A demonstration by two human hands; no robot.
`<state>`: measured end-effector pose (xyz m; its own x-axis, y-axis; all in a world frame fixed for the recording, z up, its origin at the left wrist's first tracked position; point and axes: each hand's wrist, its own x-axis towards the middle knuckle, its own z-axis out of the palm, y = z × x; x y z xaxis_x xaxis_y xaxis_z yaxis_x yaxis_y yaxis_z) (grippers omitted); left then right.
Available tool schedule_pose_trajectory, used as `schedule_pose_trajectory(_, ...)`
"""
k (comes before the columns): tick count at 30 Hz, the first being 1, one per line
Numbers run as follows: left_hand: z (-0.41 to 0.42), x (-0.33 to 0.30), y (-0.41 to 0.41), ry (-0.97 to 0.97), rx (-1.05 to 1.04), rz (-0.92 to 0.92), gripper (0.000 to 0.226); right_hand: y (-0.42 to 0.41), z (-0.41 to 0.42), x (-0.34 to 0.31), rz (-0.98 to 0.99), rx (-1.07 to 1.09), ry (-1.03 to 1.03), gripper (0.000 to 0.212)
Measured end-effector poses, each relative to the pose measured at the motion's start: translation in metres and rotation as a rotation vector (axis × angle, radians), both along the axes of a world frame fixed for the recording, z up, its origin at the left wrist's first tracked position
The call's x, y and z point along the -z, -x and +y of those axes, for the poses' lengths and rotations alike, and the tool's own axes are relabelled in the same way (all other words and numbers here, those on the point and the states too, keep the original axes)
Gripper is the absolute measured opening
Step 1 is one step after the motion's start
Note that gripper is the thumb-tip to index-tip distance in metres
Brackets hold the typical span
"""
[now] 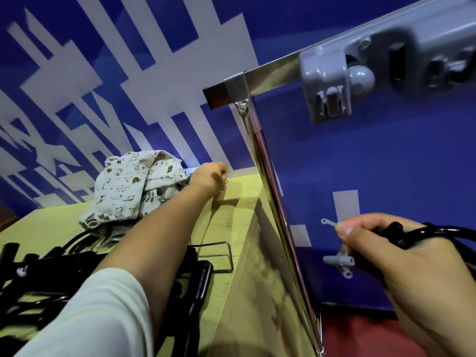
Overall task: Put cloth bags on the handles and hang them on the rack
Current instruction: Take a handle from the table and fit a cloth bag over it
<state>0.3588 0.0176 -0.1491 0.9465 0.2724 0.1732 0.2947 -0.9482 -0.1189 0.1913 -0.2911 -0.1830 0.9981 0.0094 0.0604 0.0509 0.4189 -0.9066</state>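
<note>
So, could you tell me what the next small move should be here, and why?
Probably the left hand should pull one cloth bag off the printed pile on the wooden table toward the right hand. The left hand is already at the pile's edge, and the right hand grips a black handle with no bag on it.

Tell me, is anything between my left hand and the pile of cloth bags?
Nothing visible blocks it. The left hand is already at the right edge of the cloth bags on the wooden table. Whether its fingers are touching the cloth can't be told.
</note>
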Motion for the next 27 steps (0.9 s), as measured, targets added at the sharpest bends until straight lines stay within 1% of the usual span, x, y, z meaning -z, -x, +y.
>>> schedule_pose_trajectory(1, 0.001, -0.002, 0.005, 0.022, 0.013, -0.03, 0.021, -0.005, -0.008, -0.012, -0.01, -0.1, 0.059, 0.013)
schedule_pose_trajectory(2, 0.005, -0.004, 0.012, 0.04, 0.022, -0.063, 0.02, 0.0, -0.018, -0.016, -0.02, -0.138, 0.056, 0.013)
schedule_pose_trajectory(3, 0.009, -0.005, 0.017, 0.07, 0.035, -0.112, 0.019, 0.007, -0.012, -0.018, -0.007, -0.122, 0.06, 0.014)
schedule_pose_trajectory(4, 0.011, -0.008, 0.023, 0.109, 0.032, -0.175, 0.019, 0.007, -0.015, -0.017, -0.027, -0.146, 0.011, 0.015)
schedule_pose_trajectory(5, 0.012, -0.012, 0.027, 0.163, 0.018, -0.251, 0.019, 0.008, -0.02, -0.018, -0.015, -0.12, -0.011, 0.016)
schedule_pose_trajectory(6, 0.011, -0.019, 0.033, 0.221, -0.014, -0.317, 0.018, 0.009, -0.025, -0.019, 0.008, -0.135, -0.025, 0.018)
schedule_pose_trajectory(8, 0.008, -0.034, 0.04, 0.291, -0.063, -0.417, 0.018, 0.011, -0.023, -0.018, -0.012, -0.15, -0.057, 0.021)
schedule_pose_trajectory(10, -0.001, -0.057, 0.069, 0.39, -0.092, -0.53, 0.017, 0.023, -0.029, -0.024, -0.008, -0.162, -0.089, 0.025)
schedule_pose_trajectory(12, -0.012, -0.077, 0.087, 0.601, -0.085, -0.695, 0.014, 0.028, -0.034, -0.029, -0.009, -0.184, -0.101, 0.025)
schedule_pose_trajectory(14, -0.039, -0.096, 0.116, 0.942, -0.015, -0.823, 0.012, 0.04, -0.036, -0.038, -0.044, -0.214, -0.092, 0.025)
schedule_pose_trajectory(16, -0.08, -0.111, 0.155, 1.276, 0.095, -0.903, 0.013, 0.056, -0.039, -0.043, -0.08, -0.19, -0.074, 0.02)
schedule_pose_trajectory(18, -0.128, -0.118, 0.198, 1.542, 0.222, -0.942, 0.015, 0.068, -0.041, -0.047, -0.133, -0.137, -0.055, 0.016)
schedule_pose_trajectory(19, -0.149, -0.113, 0.221, 1.638, 0.285, -0.946, 0.016, 0.074, -0.042, -0.049, -0.153, -0.115, -0.051, 0.016)
schedule_pose_trajectory(20, -0.169, -0.106, 0.245, 1.693, 0.36, -0.937, 0.016, 0.079, -0.043, -0.05, -0.17, -0.097, -0.047, 0.017)
schedule_pose_trajectory(22, -0.202, -0.08, 0.285, 1.713, 0.542, -0.865, 0.015, 0.09, -0.047, -0.054, -0.192, -0.072, -0.064, 0.02)
schedule_pose_trajectory(24, -0.226, -0.05, 0.315, 1.666, 0.699, -0.771, 0.013, 0.101, -0.052, -0.057, -0.21, -0.063, -0.08, 0.026)
schedule_pose_trajectory(26, -0.239, -0.025, 0.328, 1.65, 0.737, -0.706, 0.022, 0.11, -0.057, -0.06, -0.262, -0.046, -0.05, 0.028)
schedule_pose_trajectory(27, -0.242, -0.019, 0.33, 1.647, 0.751, -0.693, 0.024, 0.114, -0.06, -0.062, -0.301, -0.04, -0.017, 0.025)
